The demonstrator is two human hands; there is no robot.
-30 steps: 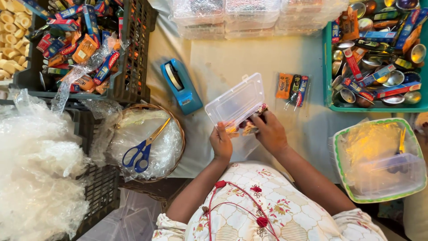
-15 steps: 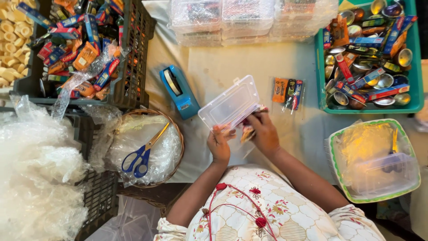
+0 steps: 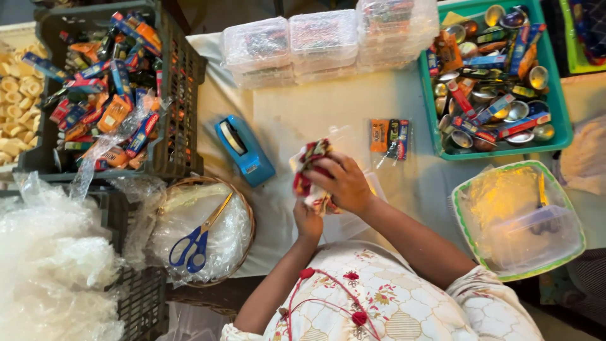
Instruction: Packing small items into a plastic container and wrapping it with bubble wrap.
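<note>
My right hand (image 3: 344, 183) grips a small bundle of red, white and green patterned cloth (image 3: 308, 165) from above, just over the cream-covered table (image 3: 315, 107). Under the bundle my left hand (image 3: 307, 221) holds its lower end. A clear plastic box (image 3: 363, 221) lies on the table beneath and behind both hands, partly hidden by them. A few small orange and dark packets (image 3: 389, 137) lie just beyond my right hand.
A blue tape dispenser (image 3: 245, 150) stands left of my hands. Blue-handled scissors (image 3: 192, 243) rest in a plastic-lined basket (image 3: 243, 208). A black crate of packets (image 3: 183, 82), stacked clear boxes (image 3: 322, 41), a green tray of tins (image 3: 558, 126) and a green-rimmed lidded container (image 3: 517, 218) surround the table.
Both hands held the clear plastic box tilted up before. Now the box lies on the table and my hands hold the patterned cloth bundle instead.
</note>
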